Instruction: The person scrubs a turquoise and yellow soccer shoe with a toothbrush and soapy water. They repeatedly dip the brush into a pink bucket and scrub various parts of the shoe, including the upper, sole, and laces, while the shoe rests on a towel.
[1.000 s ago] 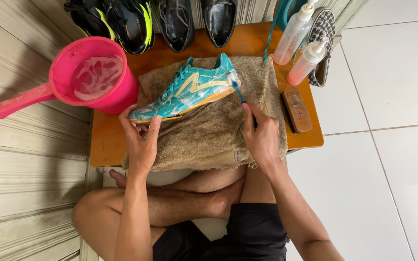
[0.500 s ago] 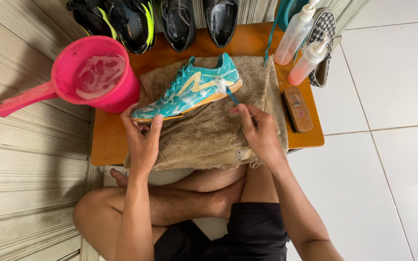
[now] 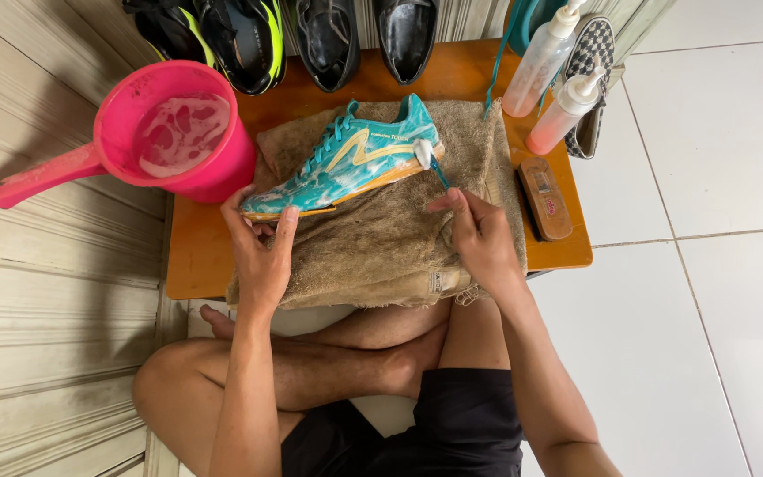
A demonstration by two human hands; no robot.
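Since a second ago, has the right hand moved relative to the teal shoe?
Yes. The right hand with its small brush has shifted up toward the heel of the teal shoe, judged against the towel; the brush tip now touches the heel.

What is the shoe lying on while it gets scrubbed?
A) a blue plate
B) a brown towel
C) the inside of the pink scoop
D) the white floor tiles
B: the teal shoe lies on its side on the brown towel spread over the low orange table, with the left hand at its toe.
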